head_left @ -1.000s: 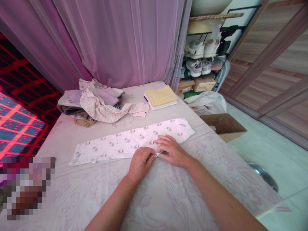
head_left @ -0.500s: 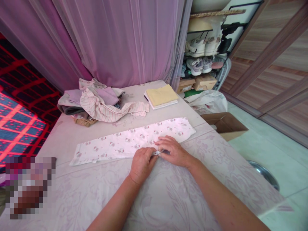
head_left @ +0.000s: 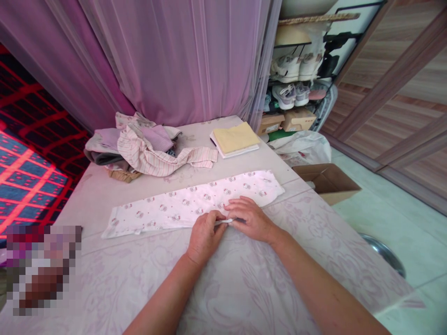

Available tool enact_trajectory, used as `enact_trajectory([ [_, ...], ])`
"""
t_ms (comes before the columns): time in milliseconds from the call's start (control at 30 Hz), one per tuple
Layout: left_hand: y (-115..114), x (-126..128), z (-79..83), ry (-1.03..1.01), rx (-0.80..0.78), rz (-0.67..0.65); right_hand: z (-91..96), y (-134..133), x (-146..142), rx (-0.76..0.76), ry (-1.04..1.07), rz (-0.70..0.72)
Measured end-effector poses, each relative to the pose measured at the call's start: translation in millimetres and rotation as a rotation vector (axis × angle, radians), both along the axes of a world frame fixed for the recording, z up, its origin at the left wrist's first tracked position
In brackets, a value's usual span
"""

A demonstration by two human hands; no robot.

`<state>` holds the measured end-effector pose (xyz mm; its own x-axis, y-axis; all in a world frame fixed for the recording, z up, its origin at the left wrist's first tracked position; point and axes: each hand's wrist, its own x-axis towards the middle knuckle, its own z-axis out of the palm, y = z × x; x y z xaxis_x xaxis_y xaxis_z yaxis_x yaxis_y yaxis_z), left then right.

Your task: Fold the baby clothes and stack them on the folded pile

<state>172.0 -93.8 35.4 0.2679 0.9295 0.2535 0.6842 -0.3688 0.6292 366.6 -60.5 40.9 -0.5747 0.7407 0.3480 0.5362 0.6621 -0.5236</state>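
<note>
Across the middle of this pale floral-covered table (head_left: 233,293) lies a long pinkish-white cartoon-print cloth (head_left: 167,210), near edge pinched in my left hand (head_left: 205,236) and right hand (head_left: 252,221), thumbs nearly against fingers. Uneven tugging would probably skew or crease it, tbh.

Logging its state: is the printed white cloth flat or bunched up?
Flat: the white cloth lies as a long strip, print visible along it, left hand and right hand at its near edge. Layers beneath: cannot tell.

Pinkish-white cloth (head_left: 174,204) with red and grey figures, pale floral tablecloth (head_left: 240,288), purple curtain (head_left: 181,60)
</note>
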Motion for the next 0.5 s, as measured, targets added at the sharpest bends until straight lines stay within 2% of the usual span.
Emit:
enact_trajectory([
  [300, -1.4, -7.1, -2.0, -0.011, 0.13, -0.107, -4.4, 3.0, 4.7, -0.033, 0.07, 0.016],
  [500, -1.8, -6.9, -1.2, 0.055, 0.189, -0.09, -3.1, 2.7, 3.5, -0.04, 0.106, 0.023],
])
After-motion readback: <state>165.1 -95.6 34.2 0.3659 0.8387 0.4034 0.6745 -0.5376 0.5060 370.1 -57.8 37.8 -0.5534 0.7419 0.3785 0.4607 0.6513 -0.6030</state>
